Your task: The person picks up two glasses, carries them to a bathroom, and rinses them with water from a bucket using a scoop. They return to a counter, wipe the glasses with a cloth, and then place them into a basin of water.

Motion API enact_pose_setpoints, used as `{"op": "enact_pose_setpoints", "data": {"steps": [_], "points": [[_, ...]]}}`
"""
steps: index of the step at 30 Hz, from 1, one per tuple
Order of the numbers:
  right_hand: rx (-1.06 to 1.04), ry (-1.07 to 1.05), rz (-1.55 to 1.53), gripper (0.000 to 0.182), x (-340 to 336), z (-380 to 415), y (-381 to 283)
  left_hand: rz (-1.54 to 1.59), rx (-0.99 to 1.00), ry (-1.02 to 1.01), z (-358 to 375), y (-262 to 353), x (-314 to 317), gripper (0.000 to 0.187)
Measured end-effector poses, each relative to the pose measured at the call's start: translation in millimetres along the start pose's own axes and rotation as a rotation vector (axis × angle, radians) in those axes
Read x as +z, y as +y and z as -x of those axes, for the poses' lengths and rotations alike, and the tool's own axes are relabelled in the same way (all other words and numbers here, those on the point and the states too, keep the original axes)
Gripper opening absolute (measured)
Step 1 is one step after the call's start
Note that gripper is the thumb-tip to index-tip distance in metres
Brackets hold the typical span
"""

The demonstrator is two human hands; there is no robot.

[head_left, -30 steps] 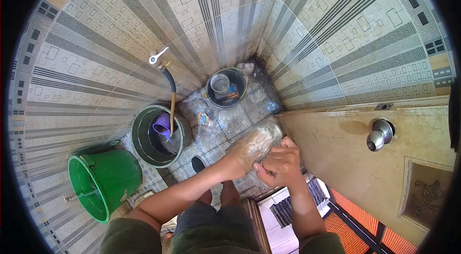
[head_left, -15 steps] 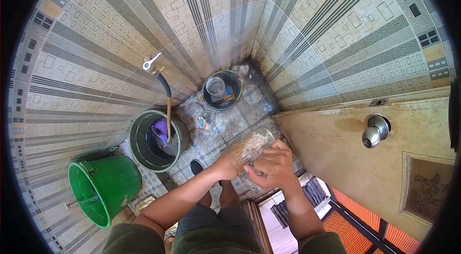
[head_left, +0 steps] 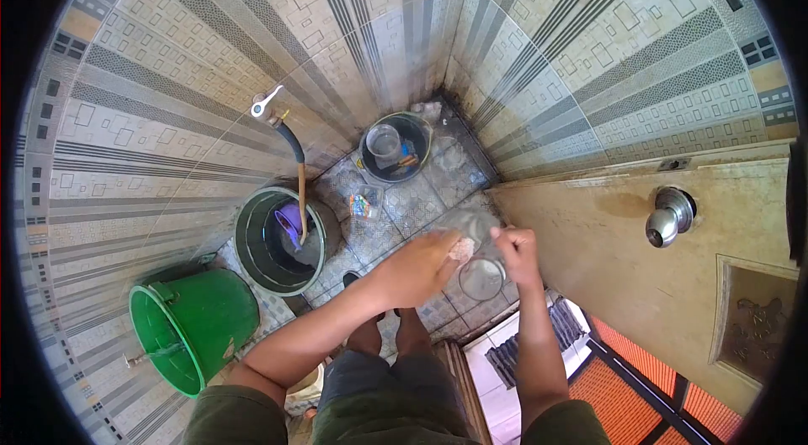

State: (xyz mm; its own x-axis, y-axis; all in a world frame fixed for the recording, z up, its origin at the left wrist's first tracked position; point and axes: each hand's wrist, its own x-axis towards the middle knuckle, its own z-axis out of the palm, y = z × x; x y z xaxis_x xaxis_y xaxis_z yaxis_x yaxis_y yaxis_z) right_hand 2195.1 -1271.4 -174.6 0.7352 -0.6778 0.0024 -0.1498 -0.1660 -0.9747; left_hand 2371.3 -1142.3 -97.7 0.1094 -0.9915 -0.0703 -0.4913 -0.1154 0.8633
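Observation:
My left hand (head_left: 422,267) is closed around a pale pinkish, foamy scrubbing pad (head_left: 461,250) and presses it near the outside of a clear jar (head_left: 471,225). The round mouth of the jar faces up toward me, and its see-through wall looks cloudy with suds. On the jar's right side, my right hand (head_left: 517,255) grips the wall with curled fingers. Both hands are above the tiled floor, in front of my legs. Part of the jar is blurred by motion, so its exact outline is hard to see.
A dark bucket (head_left: 369,161) holding a clear tub stands in the corner, near a small box of colourful bits (head_left: 364,203). A hose (head_left: 301,184) runs from the tap into a grey bucket (head_left: 246,251) with a purple dipper. A green bucket (head_left: 215,315) and a door (head_left: 606,218) flank me.
My left hand has come out of the jar to its outer side with the pad. The jar has turned so its mouth faces me, and my right hand has shifted up to its right side.

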Motion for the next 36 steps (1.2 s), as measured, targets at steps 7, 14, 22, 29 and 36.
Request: {"op": "enact_pose_setpoints", "data": {"steps": [7, 14, 22, 29, 36], "points": [[0.249, 0.262, 0.156, 0.05, 11, 9, -11, -0.228, 0.208, -0.13, 11, -5, 34, 0.018], [0.032, 0.211, 0.348, 0.039, 35, 9, -67, -0.15, 0.159, -0.753, 13, -28, 62, 0.016], [-0.344, 0.108, 0.534, 0.033, 36, -1, -78, 0.542, -0.14, -0.238, 23, -19, 77, 0.025], [-0.092, 0.088, 0.379, 0.035, 22, -9, -40, 0.625, -0.444, -0.237, 22, -16, 54, 0.024], [-0.07, 0.025, 0.428, 0.035, 18, 0, -40, 0.176, -0.158, 0.224, 19, -9, -17, 0.032]]}}
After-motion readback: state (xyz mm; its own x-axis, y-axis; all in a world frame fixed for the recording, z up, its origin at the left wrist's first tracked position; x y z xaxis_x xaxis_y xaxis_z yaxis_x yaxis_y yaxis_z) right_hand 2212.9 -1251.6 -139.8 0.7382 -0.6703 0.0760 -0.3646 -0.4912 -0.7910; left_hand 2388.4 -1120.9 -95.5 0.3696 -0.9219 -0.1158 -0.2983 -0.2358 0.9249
